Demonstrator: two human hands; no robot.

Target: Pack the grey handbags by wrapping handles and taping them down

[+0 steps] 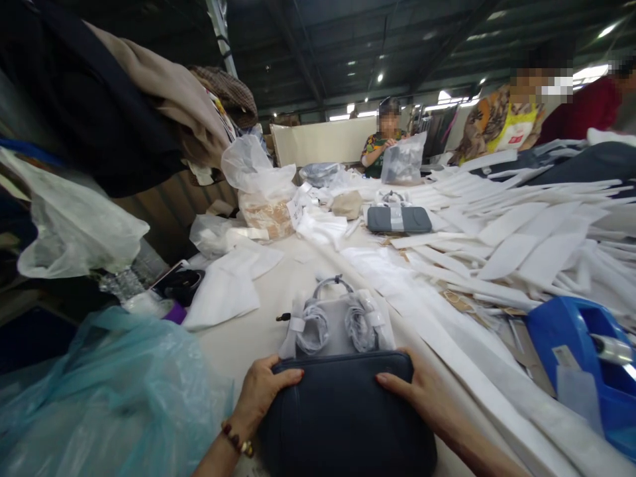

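Note:
A dark navy handbag lies at the front of the table, its base toward me. My left hand grips its far left corner, thumb on top and the other fingers mostly hidden beneath. At the far right corner my right hand holds it the same way, thumb pressed on the surface. Beyond the bag's far edge lie its wrapped handle and two plastic-wrapped coils, with white wrapping around them. A bead bracelet is on my left wrist.
White foam sheets are heaped at the right, near a blue tape dispenser. A teal plastic bag fills the left front. Another dark handbag sits farther back. A co-worker across the table holds a clear bag.

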